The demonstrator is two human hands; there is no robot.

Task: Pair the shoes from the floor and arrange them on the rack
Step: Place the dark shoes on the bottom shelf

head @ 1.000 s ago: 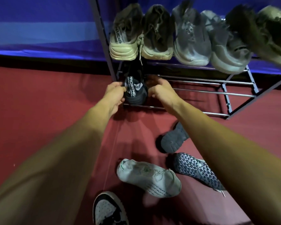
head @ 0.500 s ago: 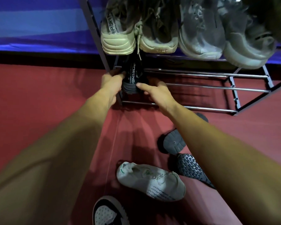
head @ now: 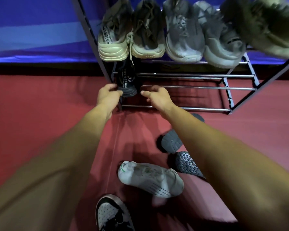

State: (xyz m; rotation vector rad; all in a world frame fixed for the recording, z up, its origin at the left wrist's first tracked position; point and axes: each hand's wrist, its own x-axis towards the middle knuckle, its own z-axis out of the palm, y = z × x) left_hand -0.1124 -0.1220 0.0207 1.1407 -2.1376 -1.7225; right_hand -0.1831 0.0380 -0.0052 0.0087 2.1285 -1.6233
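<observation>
One black shoe (head: 126,80) sits heel-out at the left end of the rack (head: 190,88), lower tier. Your left grip (head: 109,94) is curled on its heel; your right grip (head: 157,96) hangs loose just beside it, not touching. It looks light, with a soft upper and stiff sole, so take it by the heel. The tier is just bare bars, so it could tip. Loose shoes (head: 150,179) lie on the red floor (head: 40,114) in front of the rack.
</observation>
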